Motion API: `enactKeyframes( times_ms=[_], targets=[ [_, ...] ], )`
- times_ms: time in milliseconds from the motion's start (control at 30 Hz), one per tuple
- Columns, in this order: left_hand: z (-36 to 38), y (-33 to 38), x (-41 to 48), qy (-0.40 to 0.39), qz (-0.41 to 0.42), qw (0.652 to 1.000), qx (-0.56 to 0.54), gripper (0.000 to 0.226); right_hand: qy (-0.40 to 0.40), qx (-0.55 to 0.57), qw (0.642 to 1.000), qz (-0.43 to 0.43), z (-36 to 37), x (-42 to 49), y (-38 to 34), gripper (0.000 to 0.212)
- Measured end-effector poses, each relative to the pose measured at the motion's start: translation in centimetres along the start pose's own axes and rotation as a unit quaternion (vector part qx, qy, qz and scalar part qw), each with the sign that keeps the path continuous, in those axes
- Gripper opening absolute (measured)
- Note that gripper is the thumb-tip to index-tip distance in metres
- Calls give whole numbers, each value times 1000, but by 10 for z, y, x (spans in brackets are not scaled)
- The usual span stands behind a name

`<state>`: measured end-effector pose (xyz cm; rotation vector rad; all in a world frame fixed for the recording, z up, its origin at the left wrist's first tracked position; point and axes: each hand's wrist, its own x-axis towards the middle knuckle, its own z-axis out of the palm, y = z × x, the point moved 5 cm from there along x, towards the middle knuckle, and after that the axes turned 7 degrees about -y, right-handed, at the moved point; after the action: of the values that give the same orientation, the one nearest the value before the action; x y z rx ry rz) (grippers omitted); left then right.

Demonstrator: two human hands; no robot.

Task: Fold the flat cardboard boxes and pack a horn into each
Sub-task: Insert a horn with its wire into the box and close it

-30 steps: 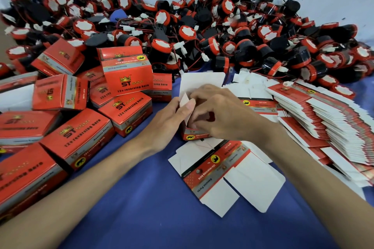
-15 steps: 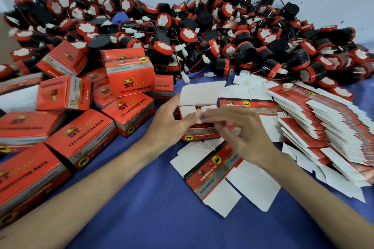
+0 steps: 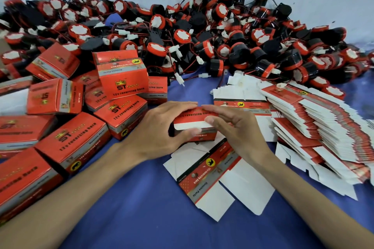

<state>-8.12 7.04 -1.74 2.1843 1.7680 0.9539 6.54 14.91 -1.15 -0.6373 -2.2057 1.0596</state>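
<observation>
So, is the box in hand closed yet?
Not fully: the box has its red lid folded down, but the white tuck flap lies outside the front.

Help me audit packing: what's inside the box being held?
The box shows only a dark gap under its white flap; its lid, left hand and right hand hide the contents.

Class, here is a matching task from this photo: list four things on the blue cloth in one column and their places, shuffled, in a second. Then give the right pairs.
Things:
1. horn pile
2. stack of flat boxes
3. closed boxes
4. held box

Places:
A. between the left hand and the right hand
B. along the back wall
C. on the right side
D. on the left side

Pairs: 1-B, 2-C, 3-D, 4-A
</observation>
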Motion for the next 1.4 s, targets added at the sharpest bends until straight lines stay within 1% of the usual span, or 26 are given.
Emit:
enactKeyframes(
  times_ms=[100, 200, 267, 333, 400, 433, 500, 567, 633, 700, 833, 900, 1000, 1100, 1133, 1200, 1267, 1333, 1400],
  targets=[
    [-3, -2, 2, 2, 9, 1000, 7, 60, 27, -25, 999, -9, 1, 0, -3, 35],
    [-4, -3, 2, 2, 5, 1000, -30, 51, 53, -57, 997, -29, 4, -2, -5, 42],
    [-5, -5, 3, 10, 4, 999, -48, 46, 55, -67, 995, -48, 3, -3, -7, 42],
    [-6, -5, 4, 10, 4, 998, -63, 44, 17, -54, 997, -55, 1, -3, -5, 38],
    [-6, -5, 4, 10, 18, 998, -60, 42, -34, -38, 998, -45, -1, -4, -1, 33],
    [-6, -5, 4, 10, 30, 998, -48, 41, -40, -48, 997, -52, -2, -4, 0, 33],
    [-6, -5, 2, 9, 53, 998, -20, 40, -7, -123, 986, -113, -2, -6, -6, 32],
    [-6, -5, 1, 6, 78, 997, 5, 40, 52, -224, 955, -189, 1, -10, -13, 31],
    [-6, -3, 0, 4, 108, 994, 29, 42, 102, -282, 929, -217, 0, -14, -15, 28],
    [-7, -2, 0, 4, 129, 991, 45, 42, 122, -301, 920, -220, -1, -17, -15, 26],
    [-6, 0, -1, 4, 145, 987, 72, 42, 131, -316, 918, -200, 2, -21, -19, 27],
    [-3, -1, -1, -11, 143, 985, 97, 43, 137, -346, 905, -206, 6, -23, -23, 25],
    [0, -3, -4, -29, 135, 983, 119, 44, 120, -401, 884, -210, 12, -27, -27, 27],
    [0, -3, -4, -26, 124, 985, 116, 48, 104, -463, 867, -151, 15, -26, -25, 37],
    [0, -3, -4, -23, 123, 985, 117, 49, 100, -469, 866, -142, 16, -26, -24, 38],
    [0, -2, -4, -18, 125, 985, 119, 50, 80, -463, 866, -173, 20, -27, -23, 35],
    [2, -1, -2, -17, 131, 983, 131, 50, 54, -463, 862, -198, 23, -29, -20, 37],
    [4, 0, -1, -24, 132, 979, 155, 52, 37, -453, 869, -197, 19, -27, -19, 38],
    [5, 4, -1, -23, 131, 978, 162, 52, 40, -424, 882, -201, 11, -26, -22, 31]
  ],
)
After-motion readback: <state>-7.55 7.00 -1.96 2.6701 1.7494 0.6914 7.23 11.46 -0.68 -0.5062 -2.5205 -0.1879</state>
